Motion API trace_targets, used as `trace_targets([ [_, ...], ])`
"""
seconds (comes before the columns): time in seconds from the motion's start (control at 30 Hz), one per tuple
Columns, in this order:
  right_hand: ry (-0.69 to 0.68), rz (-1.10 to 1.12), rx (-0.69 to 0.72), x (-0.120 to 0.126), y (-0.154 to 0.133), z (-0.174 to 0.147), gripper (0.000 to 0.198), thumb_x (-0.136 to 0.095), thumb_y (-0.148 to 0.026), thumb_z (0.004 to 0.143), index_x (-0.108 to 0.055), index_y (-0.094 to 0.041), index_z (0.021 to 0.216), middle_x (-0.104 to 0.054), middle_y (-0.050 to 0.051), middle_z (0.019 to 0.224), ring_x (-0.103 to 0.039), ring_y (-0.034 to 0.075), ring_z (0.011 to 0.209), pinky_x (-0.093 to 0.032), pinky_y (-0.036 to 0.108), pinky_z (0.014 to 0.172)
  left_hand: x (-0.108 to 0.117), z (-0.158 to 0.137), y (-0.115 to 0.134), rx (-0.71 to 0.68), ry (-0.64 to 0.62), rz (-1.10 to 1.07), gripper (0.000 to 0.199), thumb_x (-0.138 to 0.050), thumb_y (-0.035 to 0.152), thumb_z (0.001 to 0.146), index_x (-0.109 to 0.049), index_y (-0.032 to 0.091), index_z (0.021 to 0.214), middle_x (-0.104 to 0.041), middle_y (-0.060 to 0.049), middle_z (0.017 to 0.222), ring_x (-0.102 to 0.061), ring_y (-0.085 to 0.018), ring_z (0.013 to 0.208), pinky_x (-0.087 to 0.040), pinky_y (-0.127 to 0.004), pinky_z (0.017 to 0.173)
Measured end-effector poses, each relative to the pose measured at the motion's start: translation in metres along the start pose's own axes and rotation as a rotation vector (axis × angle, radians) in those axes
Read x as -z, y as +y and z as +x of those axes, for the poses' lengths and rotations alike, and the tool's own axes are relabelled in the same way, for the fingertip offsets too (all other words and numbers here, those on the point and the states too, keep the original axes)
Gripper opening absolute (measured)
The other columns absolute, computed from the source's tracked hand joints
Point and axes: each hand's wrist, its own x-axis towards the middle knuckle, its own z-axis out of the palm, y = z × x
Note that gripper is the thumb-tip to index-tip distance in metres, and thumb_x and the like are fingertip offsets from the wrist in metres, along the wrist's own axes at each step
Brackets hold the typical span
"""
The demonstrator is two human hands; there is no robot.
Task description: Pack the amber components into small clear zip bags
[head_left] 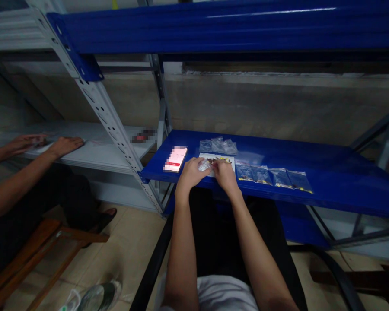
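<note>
My left hand is closed on a small clear plastic bag over a white sheet. Close beside it, my right hand has its fingers pinched together at the bag's edge; what they hold, if anything, is too small to make out. Small brown and yellow pieces lie on the sheet just beyond my fingers. Behind the sheet, several clear bags overlap and look empty. To the right lies a row of several zip bags with small yellow and dark pieces along their lower edges.
A lit phone lies left of my hands on the blue shelf. A blue beam crosses above, and a perforated post stands left. Another person's hands are over the neighbouring grey shelf. A plastic bottle is on the floor.
</note>
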Motion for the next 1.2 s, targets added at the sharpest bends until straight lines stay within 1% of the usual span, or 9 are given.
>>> trace_targets([
  [0.17,0.118,0.383,-0.058,0.028,0.021,-0.013,0.006,-0.064,-0.023,0.09,-0.07,-0.021,0.091,-0.076,0.006,0.084,-0.071,0.024,0.08,-0.051,0.035,0.079,-0.002,0.0,0.004,0.003,-0.052,-0.092,0.053,-0.084,0.037,0.08,-0.075,0.016,0.128,-0.076,-0.013,0.125,-0.072,-0.028,0.111,-0.056,-0.036,0.103],
  [0.33,0.085,0.723,0.026,0.043,0.018,-0.017,0.017,-0.075,-0.033,0.08,-0.074,-0.02,0.091,-0.078,0.006,0.087,-0.071,0.022,0.08,-0.054,0.034,0.078,-0.005,0.0,0.017,-0.062,-0.167,-0.295,0.05,-0.083,0.033,0.079,-0.076,0.015,0.125,-0.08,-0.01,0.115,-0.074,-0.025,0.102,-0.057,-0.033,0.094],
  [0.47,0.021,0.799,0.034,0.046,0.011,-0.02,0.018,-0.074,-0.034,0.081,-0.076,-0.02,0.093,-0.079,0.006,0.091,-0.072,0.022,0.083,-0.054,0.033,0.076,-0.004,-0.001,0.027,-0.078,-0.22,-0.411,0.051,-0.084,0.032,0.078,-0.077,0.012,0.124,-0.081,-0.009,0.106,-0.074,-0.022,0.095,-0.057,-0.03,0.088],
  [0.6,-0.041,0.835,0.017,0.048,0.008,-0.023,0.017,-0.072,-0.033,0.083,-0.075,-0.021,0.095,-0.077,0.004,0.086,-0.07,0.019,0.075,-0.054,0.031,0.071,-0.004,-0.002,0.028,-0.085,-0.255,-0.496,0.053,-0.086,0.034,0.077,-0.076,0.01,0.123,-0.081,-0.011,0.105,-0.075,-0.022,0.093,-0.057,-0.03,0.086],
  [0.7,-0.055,0.851,0.033,0.05,0.006,-0.024,0.017,-0.072,-0.031,0.083,-0.074,-0.02,0.097,-0.076,0.004,0.089,-0.07,0.019,0.08,-0.054,0.03,0.074,-0.003,-0.002,0.027,-0.111,-0.272,-0.519,0.049,-0.085,0.037,0.079,-0.077,0.012,0.121,-0.081,-0.01,0.104,-0.075,-0.022,0.094,-0.058,-0.03,0.085],
  [0.8,-0.013,0.84,0.016,0.05,0.006,-0.024,0.02,-0.071,-0.03,0.084,-0.072,-0.019,0.1,-0.076,0.005,0.092,-0.07,0.019,0.082,-0.054,0.029,0.073,-0.003,-0.002,0.025,-0.117,-0.24,-0.496,0.047,-0.084,0.038,0.081,-0.077,0.013,0.121,-0.081,-0.009,0.102,-0.075,-0.022,0.093,-0.058,-0.03,0.084],
  [0.93,0.09,0.738,0.0,0.042,0.014,-0.017,0.021,-0.064,-0.031,0.089,-0.071,-0.02,0.105,-0.077,0.007,0.096,-0.068,0.02,0.079,-0.053,0.031,0.071,-0.002,0.0,0.013,-0.085,-0.087,-0.378,0.047,-0.084,0.038,0.08,-0.078,0.014,0.12,-0.08,-0.012,0.112,-0.075,-0.025,0.099,-0.058,-0.033,0.089],
  [1.03,0.134,0.435,0.028,0.028,0.022,-0.005,0.017,-0.061,-0.024,0.091,-0.074,-0.019,0.101,-0.074,0.007,0.092,-0.066,0.021,0.082,-0.051,0.033,0.079,0.0,0.002,0.001,-0.045,0.049,-0.284,0.051,-0.085,0.038,0.08,-0.076,0.014,0.125,-0.079,-0.013,0.112,-0.074,-0.025,0.101,-0.059,-0.036,0.091],
  [1.2,0.0,0.0,0.047,0.008,0.02,0.012,0.025,-0.058,-0.017,0.095,-0.079,-0.019,0.108,-0.068,0.011,0.103,-0.064,0.023,0.093,-0.048,0.034,0.089,0.009,0.0,-0.013,0.021,0.144,-0.252,0.051,-0.085,0.035,0.081,-0.075,0.014,0.125,-0.079,-0.012,0.109,-0.074,-0.024,0.098,-0.059,-0.036,0.09],
])
